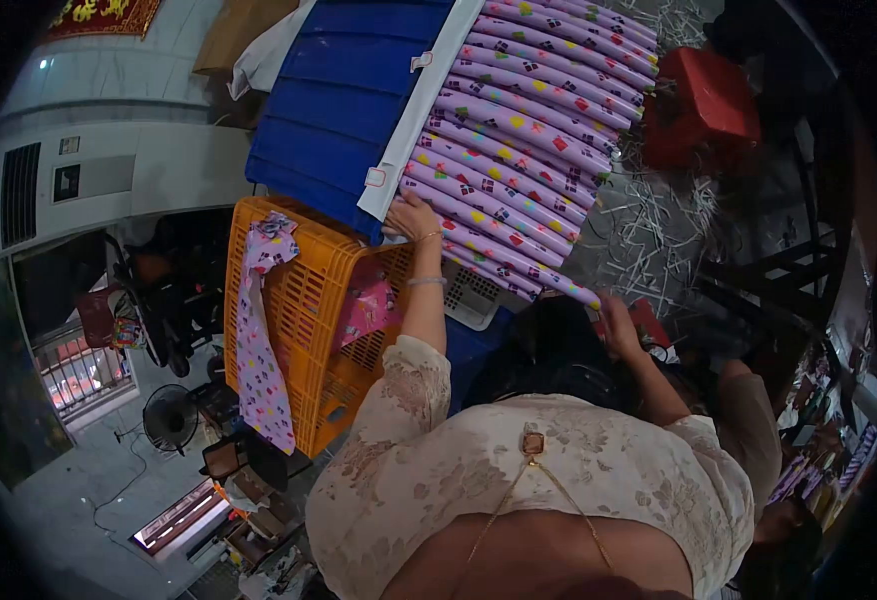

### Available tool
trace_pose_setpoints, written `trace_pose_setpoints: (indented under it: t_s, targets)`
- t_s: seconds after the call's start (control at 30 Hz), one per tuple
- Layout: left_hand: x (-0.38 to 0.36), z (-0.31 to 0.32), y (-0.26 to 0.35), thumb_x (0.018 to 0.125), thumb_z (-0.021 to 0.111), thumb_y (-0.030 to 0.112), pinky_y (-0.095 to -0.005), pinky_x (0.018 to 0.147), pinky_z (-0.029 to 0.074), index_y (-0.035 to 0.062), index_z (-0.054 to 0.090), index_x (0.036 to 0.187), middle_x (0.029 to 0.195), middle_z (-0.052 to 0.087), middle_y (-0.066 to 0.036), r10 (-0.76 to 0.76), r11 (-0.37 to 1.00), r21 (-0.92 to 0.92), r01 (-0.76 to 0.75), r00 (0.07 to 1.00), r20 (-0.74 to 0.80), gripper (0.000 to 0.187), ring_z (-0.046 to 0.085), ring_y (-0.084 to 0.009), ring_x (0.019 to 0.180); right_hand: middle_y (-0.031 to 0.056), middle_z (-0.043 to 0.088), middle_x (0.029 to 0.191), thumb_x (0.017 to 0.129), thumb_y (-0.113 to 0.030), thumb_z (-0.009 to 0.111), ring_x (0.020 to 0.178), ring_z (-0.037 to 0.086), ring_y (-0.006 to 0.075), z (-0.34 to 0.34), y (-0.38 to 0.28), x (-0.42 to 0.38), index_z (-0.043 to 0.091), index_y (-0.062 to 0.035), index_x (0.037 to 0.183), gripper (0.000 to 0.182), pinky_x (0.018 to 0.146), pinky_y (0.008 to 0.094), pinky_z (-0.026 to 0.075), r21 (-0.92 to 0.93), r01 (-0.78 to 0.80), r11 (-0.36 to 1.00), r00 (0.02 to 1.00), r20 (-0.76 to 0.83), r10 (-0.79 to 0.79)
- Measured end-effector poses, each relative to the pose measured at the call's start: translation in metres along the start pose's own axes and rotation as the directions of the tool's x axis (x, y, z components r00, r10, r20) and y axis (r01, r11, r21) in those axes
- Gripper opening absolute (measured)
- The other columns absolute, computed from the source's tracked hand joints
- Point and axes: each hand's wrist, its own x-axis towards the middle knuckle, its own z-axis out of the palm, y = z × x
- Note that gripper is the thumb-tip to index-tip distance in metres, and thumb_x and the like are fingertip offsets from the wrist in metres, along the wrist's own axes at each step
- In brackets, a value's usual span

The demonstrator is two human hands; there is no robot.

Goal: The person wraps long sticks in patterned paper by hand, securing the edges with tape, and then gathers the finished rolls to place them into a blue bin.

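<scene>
A stack of purple wrapping paper rolls [519,130], printed with small coloured shapes, lies side by side in front of me. My left hand [414,217] rests against the rolls' left ends, next to a white strip [404,145] with small labels. Its fingers are spread and partly bent over the ends. On the other side, my right hand [617,325] touches the right end of the nearest roll [559,285], which sticks out past its neighbours. The right fingers look stretched out along that end, though part of the hand is hidden.
A ribbed blue panel [324,95] lies left of the rolls. Below it stands an orange crate [299,340] with patterned paper scraps [264,330] over its side. White paper strips [649,230] litter the floor by a red stool [704,105]. Another person's sleeve [754,420] is close at right.
</scene>
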Motion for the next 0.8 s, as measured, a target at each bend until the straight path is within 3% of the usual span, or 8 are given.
trace_pose_setpoints:
  t_s: [0.07, 0.1, 0.23, 0.33, 0.5, 0.67, 0.73, 0.8]
  targets:
    - [0.002, -0.011, 0.000, 0.087, 0.039, 0.030, -0.0497, 0.085, 0.028, -0.0089, 0.045, 0.109, 0.110, 0.047, -0.027, -0.129, 0.991, -0.014, 0.134, 0.974, 0.188, 0.045, 0.042, -0.0398, 0.102, 0.0174, 0.050, 0.101, 0.084, -0.011, 0.050, 0.095, 0.050, 0.0308, 0.003, -0.007, 0.012, 0.044, -0.0042, 0.116, 0.033, 0.082, 0.0353, 0.040, 0.019, -0.044, 0.999, 0.997, 0.059, 0.042]
    - [0.001, -0.008, -0.001, 0.088, 0.036, 0.038, -0.0537, 0.084, 0.029, -0.0109, 0.046, 0.109, 0.108, 0.048, -0.030, -0.114, 0.993, 0.000, 0.115, 0.988, 0.106, 0.054, 0.045, -0.0433, 0.100, 0.0173, 0.050, 0.101, 0.084, -0.010, 0.050, 0.095, 0.050, 0.0307, 0.006, -0.015, 0.020, 0.044, -0.0045, 0.117, 0.034, 0.083, 0.0354, 0.040, 0.040, -0.089, 0.995, 0.990, 0.118, 0.084]
    - [0.001, -0.012, -0.003, 0.089, 0.036, 0.032, -0.0496, 0.086, 0.028, -0.0076, 0.043, 0.114, 0.113, 0.044, -0.027, -0.106, 0.994, -0.012, 0.109, 0.982, 0.159, 0.047, 0.040, -0.0397, 0.104, 0.0176, 0.050, 0.102, 0.083, -0.008, 0.050, 0.093, 0.050, 0.0338, 0.024, -0.053, 0.050, 0.046, -0.0048, 0.116, 0.033, 0.080, 0.0367, 0.041, 0.117, 0.009, 0.993, 0.995, 0.099, -0.021]
    - [0.002, -0.014, -0.003, 0.090, 0.035, 0.032, -0.0505, 0.088, 0.027, -0.0075, 0.041, 0.116, 0.115, 0.043, -0.027, -0.034, 0.998, -0.050, 0.039, 0.994, 0.100, 0.048, 0.039, -0.0400, 0.106, 0.0161, 0.051, 0.103, 0.083, -0.011, 0.051, 0.090, 0.051, 0.0345, 0.044, -0.068, 0.073, 0.047, -0.0078, 0.116, 0.034, 0.075, 0.0374, 0.043, 0.063, 0.153, 0.986, 0.986, 0.050, -0.156]
    - [0.002, -0.025, 0.005, 0.089, 0.039, 0.028, -0.0510, 0.091, 0.026, -0.0078, 0.039, 0.118, 0.117, 0.041, -0.029, -0.097, 0.991, -0.071, 0.116, 0.967, 0.235, 0.046, 0.037, -0.0405, 0.110, 0.0122, 0.053, 0.104, 0.080, -0.011, 0.053, 0.093, 0.051, 0.0304, 0.038, -0.078, 0.069, 0.050, -0.0111, 0.114, 0.034, 0.076, 0.0384, 0.040, -0.097, 0.107, 0.989, 0.994, 0.025, -0.105]
    - [0.002, -0.030, -0.003, 0.089, 0.037, 0.028, -0.0480, 0.092, 0.028, -0.0027, 0.040, 0.120, 0.120, 0.043, -0.024, -0.026, 0.993, 0.117, -0.022, 0.919, 0.392, 0.043, 0.039, -0.0380, 0.111, 0.0069, 0.055, 0.104, 0.073, -0.009, 0.057, 0.098, 0.051, 0.0257, 0.040, -0.064, 0.054, 0.054, -0.0137, 0.107, 0.034, 0.078, 0.0381, 0.038, -0.225, 0.057, 0.973, 0.997, -0.044, -0.068]
    - [-0.002, -0.033, -0.003, 0.088, 0.039, 0.030, -0.0458, 0.092, 0.029, -0.0014, 0.041, 0.120, 0.122, 0.043, -0.021, 0.066, 0.984, 0.130, -0.122, 0.927, 0.370, 0.045, 0.041, -0.0354, 0.112, 0.0048, 0.056, 0.101, 0.076, -0.010, 0.055, 0.094, 0.052, 0.0217, 0.049, -0.077, 0.065, 0.054, -0.0153, 0.108, 0.032, 0.079, 0.0383, 0.036, -0.297, 0.242, 0.924, 0.954, -0.100, -0.282]
    - [-0.001, -0.031, -0.005, 0.088, 0.039, 0.031, -0.0451, 0.093, 0.030, -0.0011, 0.041, 0.120, 0.122, 0.043, -0.021, 0.053, 0.978, 0.162, -0.128, 0.915, 0.401, 0.045, 0.041, -0.0349, 0.112, 0.0035, 0.056, 0.100, 0.075, -0.012, 0.056, 0.093, 0.052, 0.0208, 0.059, -0.081, 0.069, 0.055, -0.0159, 0.108, 0.033, 0.080, 0.0386, 0.035, -0.316, 0.258, 0.913, 0.951, -0.081, -0.297]
